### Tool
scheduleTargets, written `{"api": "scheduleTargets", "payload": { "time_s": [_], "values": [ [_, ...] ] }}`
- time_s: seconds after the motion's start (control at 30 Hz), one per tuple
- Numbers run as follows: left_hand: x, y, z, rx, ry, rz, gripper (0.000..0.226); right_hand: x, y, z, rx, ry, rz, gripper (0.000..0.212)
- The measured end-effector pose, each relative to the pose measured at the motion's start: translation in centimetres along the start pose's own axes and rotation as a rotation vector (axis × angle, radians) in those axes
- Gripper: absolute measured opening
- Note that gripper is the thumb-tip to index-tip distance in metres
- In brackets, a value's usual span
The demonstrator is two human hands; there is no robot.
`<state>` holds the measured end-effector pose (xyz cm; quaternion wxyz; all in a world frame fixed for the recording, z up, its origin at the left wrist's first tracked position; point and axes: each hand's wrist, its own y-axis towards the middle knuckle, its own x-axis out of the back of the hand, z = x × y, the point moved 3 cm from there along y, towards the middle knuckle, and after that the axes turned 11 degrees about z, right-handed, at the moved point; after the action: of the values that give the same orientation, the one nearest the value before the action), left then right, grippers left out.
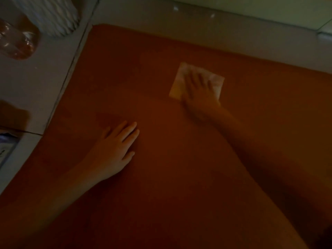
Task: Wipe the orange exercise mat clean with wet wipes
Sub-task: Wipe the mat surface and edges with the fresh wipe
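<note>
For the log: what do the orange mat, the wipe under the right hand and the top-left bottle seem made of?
Orange exercise mat: probably foam or rubber, matte; no glare, rounded corner.
Wet wipe: likely thin nonwoven sheet, damp-looking; orange shows through its near corner.
Bottle: apparently clear plastic, glossy; see-through with bright highlights.

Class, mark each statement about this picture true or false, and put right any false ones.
1. The right hand presses flat on a white wipe on the orange mat. True.
2. The left hand holds a second wipe. False: it rests flat on the bare mat and holds nothing.
3. A clear bottle sits off the mat, at the upper left. True.
4. The wipe is crumpled into a ball. False: it lies spread out, roughly square.
</note>
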<state>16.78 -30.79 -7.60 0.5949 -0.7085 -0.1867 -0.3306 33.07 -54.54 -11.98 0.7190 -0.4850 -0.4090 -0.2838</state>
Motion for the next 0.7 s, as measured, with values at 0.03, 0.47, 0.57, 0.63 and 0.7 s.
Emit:
{"api": "scheduleTargets", "payload": {
  "time_s": [0.03, 0.47, 0.57, 0.63, 0.7],
  "values": [
    [0.1, 0.0, -0.1, 0.002, 0.002, 0.004, 0.067, -0.9, -1.7, 0.2, 0.105, -0.056, 0.034, 0.063],
    [0.5, -0.4, -1.1, 0.055, 0.032, 0.054, 0.072, -5.3, -7.7, 3.0, 0.004, 0.021, 0.022, 0.065],
    [0.4, -0.4, -1.3, 0.068, 0.037, 0.068, 0.072, -7.8, -12.4, 3.3, 0.312, -0.08, 0.08, 0.059],
    [0.4, -0.4, -1.3, 0.071, 0.032, 0.066, 0.071, -7.3, -12.9, 0.5, 0.286, -0.063, 0.024, 0.061],
    [0.2, -0.6, -1.4, 0.074, 0.029, 0.076, 0.07, -6.1, -12.2, -2.9, 0.084, -0.021, -0.05, 0.064]
  ]
}}
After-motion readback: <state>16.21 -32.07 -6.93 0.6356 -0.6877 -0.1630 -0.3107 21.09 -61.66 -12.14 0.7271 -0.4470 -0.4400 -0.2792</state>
